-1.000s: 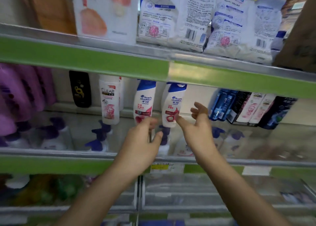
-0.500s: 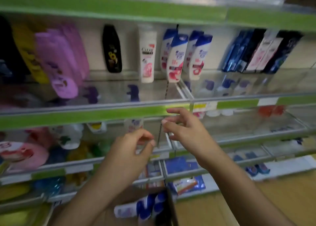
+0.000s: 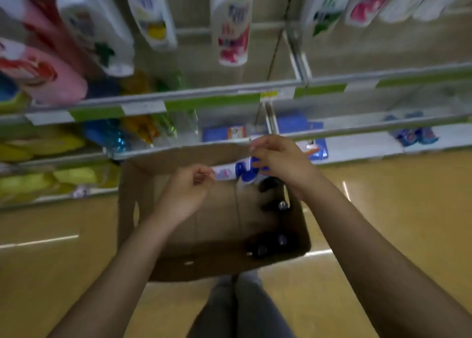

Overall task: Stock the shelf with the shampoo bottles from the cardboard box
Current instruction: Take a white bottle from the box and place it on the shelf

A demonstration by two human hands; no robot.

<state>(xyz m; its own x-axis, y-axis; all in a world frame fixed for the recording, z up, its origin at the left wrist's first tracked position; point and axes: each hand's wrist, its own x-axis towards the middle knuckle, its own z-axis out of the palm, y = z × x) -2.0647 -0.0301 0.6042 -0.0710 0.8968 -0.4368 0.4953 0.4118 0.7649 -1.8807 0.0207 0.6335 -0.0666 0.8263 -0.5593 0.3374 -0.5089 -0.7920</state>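
Observation:
An open cardboard box (image 3: 127, 210) stands on the floor in front of the shelves. At its far end lie white shampoo bottles with blue caps (image 3: 226, 173); dark bottles (image 3: 274, 202) lie along its right wall. My left hand (image 3: 187, 189) hovers over the middle of the box with loosely curled fingers and holds nothing. My right hand (image 3: 279, 160) hangs just above the blue caps, fingers loosely bent; the blur hides whether it touches a bottle.
The shelf rail (image 3: 204, 100) with green strips runs above the box, with white bottles (image 3: 232, 31) and a pink pack (image 3: 46, 74) on it. Lower shelves hold yellow (image 3: 46, 143) and blue packs (image 3: 413, 133). My legs (image 3: 237, 312) stand behind the box on a yellow floor.
Both hands came away from the head-and-shoulders bottles on the shelf and dropped down over the box. My view swung from the shelf down to the floor.

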